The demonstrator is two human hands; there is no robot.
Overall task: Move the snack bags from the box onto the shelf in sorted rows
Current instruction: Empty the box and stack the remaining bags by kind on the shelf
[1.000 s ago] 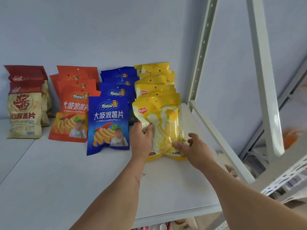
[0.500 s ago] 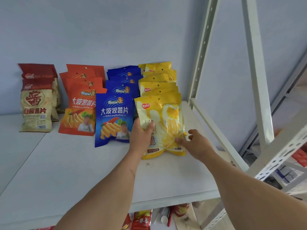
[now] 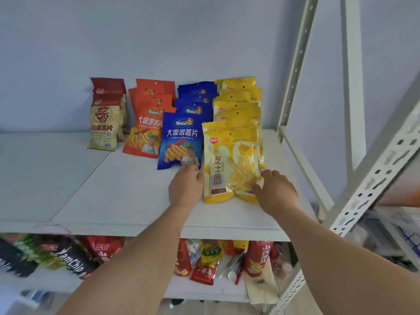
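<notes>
On the white shelf (image 3: pixel 127 196), four rows of snack bags run from the back wall toward the front edge. Nearest the left side stands the row of beige and dark red bags (image 3: pixel 103 128), short and close to the back edge. Just beside it on the right is the row of orange bags (image 3: pixel 145 135), then the row of blue bags (image 3: pixel 180 142), whose front bag comes further forward than the orange one. The row of yellow bags (image 3: pixel 238 103) is nearest the right edge of the shelf, next to the grey metal upright (image 3: pixel 293 71).

The front yellow bag (image 3: pixel 229 164) leans back on the bags behind it, and its bottom edge rests on the shelf, closer to the front edge than any other bag. The left hand (image 3: pixel 185 188) is at the left side of this bag, below the front blue bag; its fingers are open and loosely extended, and the thumb is at the bag's left edge, though a real touch cannot be confirmed. The right hand (image 3: pixel 276 192) is at the lower right corner of the same bag, fingers spread and open, the fingertips lying on or just over that corner. Neither hand grips it.

Under the shelf, the lower shelf (image 3: pixel 204 292) carries a mixed pile of other snack packets (image 3: pixel 204 267), blurred on the left.
</notes>
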